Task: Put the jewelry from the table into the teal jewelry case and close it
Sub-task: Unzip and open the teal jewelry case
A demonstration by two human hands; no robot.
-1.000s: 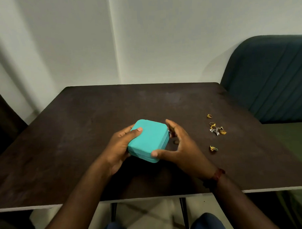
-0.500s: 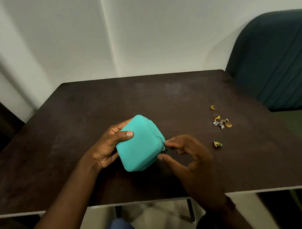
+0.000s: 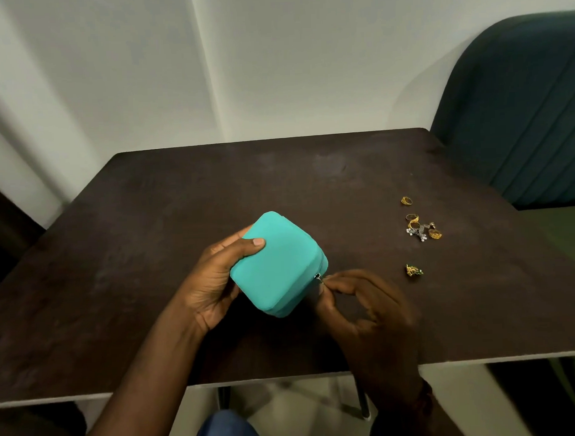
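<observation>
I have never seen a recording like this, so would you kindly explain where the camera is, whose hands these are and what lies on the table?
There is no machine: a person wears a wide-angle camera on the head, looking down at their own hands. The left hand grips the teal jewelry case, tilted over the dark table. The right hand pinches the case's zipper pull. To the right lie gold rings, a silver piece and a gold-and-green piece, not yet packed.

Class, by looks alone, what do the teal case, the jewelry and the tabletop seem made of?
Teal case: probably velvety fabric or faux suede, matte, no glare, soft corners. Jewelry: shiny metal, mostly gold-toned, some silvery. Tabletop: seemingly dark wood-look board, dull and scuffed, pale edge.
</observation>
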